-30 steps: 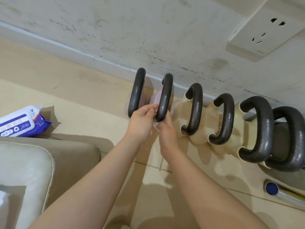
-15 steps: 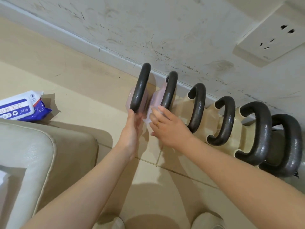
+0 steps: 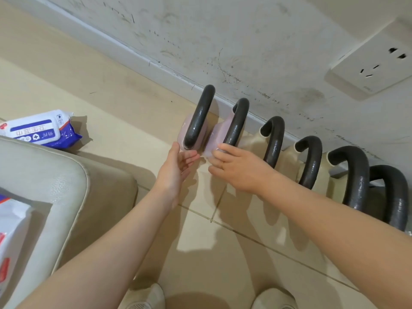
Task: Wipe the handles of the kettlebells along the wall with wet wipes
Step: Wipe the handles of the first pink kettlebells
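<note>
While sofa [image 3: 66, 181] crowds left, kettlebells [image 3: 274, 139] line wall [image 3: 245, 41].

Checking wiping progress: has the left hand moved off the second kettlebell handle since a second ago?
Yes. The left hand has let go of the second handle and dropped leftward, now open below the first handle, near its pink base.

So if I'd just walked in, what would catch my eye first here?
Probably the row of kettlebells lined up along the scuffed wall, their dark handles arching up like hoops. Next, the left hand and right hand, both open, at the two pink ones at the row's left end. A wet wipes pack lies on the floor at the left.
</note>
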